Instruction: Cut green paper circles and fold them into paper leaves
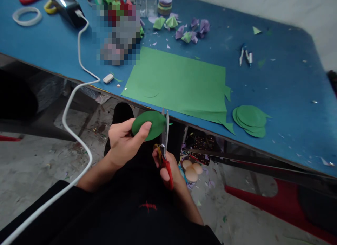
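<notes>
Between the thumb and fingers of my left hand (125,139) is a green paper circle (152,122), held over my lap just off the table's front edge. My right hand (168,166) is closed around the handles of red-handled scissors (166,143). The scissor blades point up and away, slightly parted, at the circle's right edge, where a thin green sliver sticks out. Beyond the hands, a large green paper sheet (179,81) lies on the blue table (273,94), its right edge cut unevenly. A stack of green circles (250,119) sits right of the sheet.
A white cable (67,111) runs from a dark device (67,9) over the table edge past my left arm. Crumpled purple and green paper (189,32) lies at the back, a compass (245,57) at the right. A red chair (271,202) stands below right.
</notes>
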The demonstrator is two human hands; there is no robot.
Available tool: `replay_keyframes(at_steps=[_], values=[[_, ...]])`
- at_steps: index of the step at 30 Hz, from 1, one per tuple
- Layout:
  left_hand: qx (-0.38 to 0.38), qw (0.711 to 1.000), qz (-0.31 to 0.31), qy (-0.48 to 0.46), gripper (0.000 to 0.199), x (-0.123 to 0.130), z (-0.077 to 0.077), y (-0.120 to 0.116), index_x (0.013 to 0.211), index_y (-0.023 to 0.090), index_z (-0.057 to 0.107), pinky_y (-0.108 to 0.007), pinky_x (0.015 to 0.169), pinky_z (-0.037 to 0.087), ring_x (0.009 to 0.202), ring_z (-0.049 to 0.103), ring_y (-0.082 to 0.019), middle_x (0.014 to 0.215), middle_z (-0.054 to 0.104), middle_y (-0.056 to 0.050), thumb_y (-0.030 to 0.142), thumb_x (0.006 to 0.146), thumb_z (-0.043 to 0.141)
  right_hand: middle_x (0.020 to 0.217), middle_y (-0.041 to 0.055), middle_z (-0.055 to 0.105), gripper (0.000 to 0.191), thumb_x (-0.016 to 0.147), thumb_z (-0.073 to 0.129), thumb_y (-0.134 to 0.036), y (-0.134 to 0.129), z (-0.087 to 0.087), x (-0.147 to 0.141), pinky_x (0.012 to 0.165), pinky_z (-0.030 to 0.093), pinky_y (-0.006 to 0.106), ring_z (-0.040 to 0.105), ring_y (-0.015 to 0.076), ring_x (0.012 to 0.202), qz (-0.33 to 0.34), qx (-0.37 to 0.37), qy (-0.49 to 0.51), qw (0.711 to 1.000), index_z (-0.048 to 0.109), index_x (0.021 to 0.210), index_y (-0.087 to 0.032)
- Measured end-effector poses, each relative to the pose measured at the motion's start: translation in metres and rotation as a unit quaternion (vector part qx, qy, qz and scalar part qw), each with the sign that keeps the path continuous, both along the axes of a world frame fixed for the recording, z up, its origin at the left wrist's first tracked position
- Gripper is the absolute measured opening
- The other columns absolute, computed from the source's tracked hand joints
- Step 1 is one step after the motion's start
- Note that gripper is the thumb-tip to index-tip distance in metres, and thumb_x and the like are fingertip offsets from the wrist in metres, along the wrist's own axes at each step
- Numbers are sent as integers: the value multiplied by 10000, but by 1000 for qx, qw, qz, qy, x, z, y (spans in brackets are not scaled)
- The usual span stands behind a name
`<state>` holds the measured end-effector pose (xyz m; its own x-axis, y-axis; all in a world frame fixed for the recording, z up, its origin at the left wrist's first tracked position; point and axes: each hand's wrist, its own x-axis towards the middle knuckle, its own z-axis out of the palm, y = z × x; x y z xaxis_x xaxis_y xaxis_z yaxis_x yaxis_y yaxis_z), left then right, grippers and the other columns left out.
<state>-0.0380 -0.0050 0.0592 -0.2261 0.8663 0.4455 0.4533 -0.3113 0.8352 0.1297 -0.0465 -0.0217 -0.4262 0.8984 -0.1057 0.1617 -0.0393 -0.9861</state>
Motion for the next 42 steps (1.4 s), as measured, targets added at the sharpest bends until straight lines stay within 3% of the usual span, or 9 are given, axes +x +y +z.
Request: replay_keyframes(at_steps=[13, 29, 38, 42], values=[[10, 998, 32, -54, 359, -3, -7, 6, 535, 165, 554, -196, 423, 321, 431, 364, -58, 463, 389, 60, 387, 800, 653, 641, -23, 431, 805, 522, 308, -950, -3, 1, 1, 488, 348, 248, 381, 112, 523, 1, -4, -9, 1000, 456, 781, -202], [3, 997, 67, -34, 373, -8, -7, 7, 550, 182, 536, -207, 424, 322, 451, 351, -72, 483, 367, 52, 431, 814, 624, 629, -12, 447, 763, 571, 297, -932, -3, -1, -3, 477, 349, 235, 399, 116, 535, 8, -6, -26, 1000, 448, 731, -201], [3, 1000, 2, -15, 274, -13, -2, 10, 610, 180, 665, -196, 377, 320, 387, 374, -58, 430, 415, 56, 373, 804, 653, 691, 5, 471, 846, 510, 306, -964, -4, -1, -1, 482, 362, 239, 405, 119, 554, 3, -13, -26, 1000, 481, 824, -197], [-5, 1000, -1, -21, 305, -14, -3, 11, 562, 177, 646, -197, 364, 301, 386, 349, -56, 424, 387, 57, 384, 785, 671, 668, -16, 451, 845, 511, 312, -959, -4, 0, 0, 484, 352, 239, 393, 110, 532, 12, -27, -20, 999, 474, 845, -200]])
